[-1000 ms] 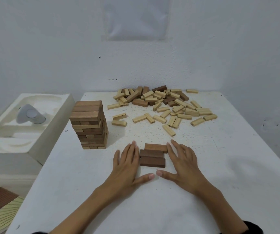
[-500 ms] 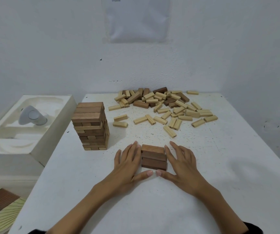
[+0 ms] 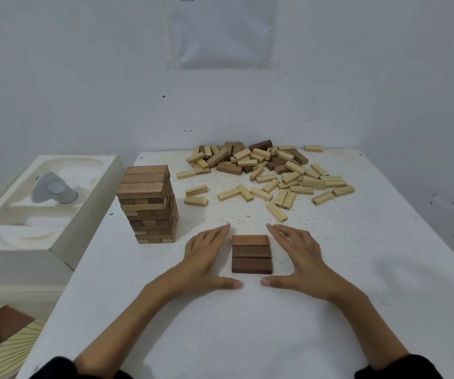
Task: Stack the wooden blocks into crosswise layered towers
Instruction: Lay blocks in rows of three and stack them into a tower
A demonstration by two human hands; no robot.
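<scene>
- I see three dark wooden blocks lying side by side as one flat layer at mid-tabletop.
- My left hand at 9 o'clock and right hand at 3 flank it, fingers straight, holding nothing, just clear of the wood.
- A crosswise tower stands at 10 o'clock, with loose blocks scattered at 12.
</scene>
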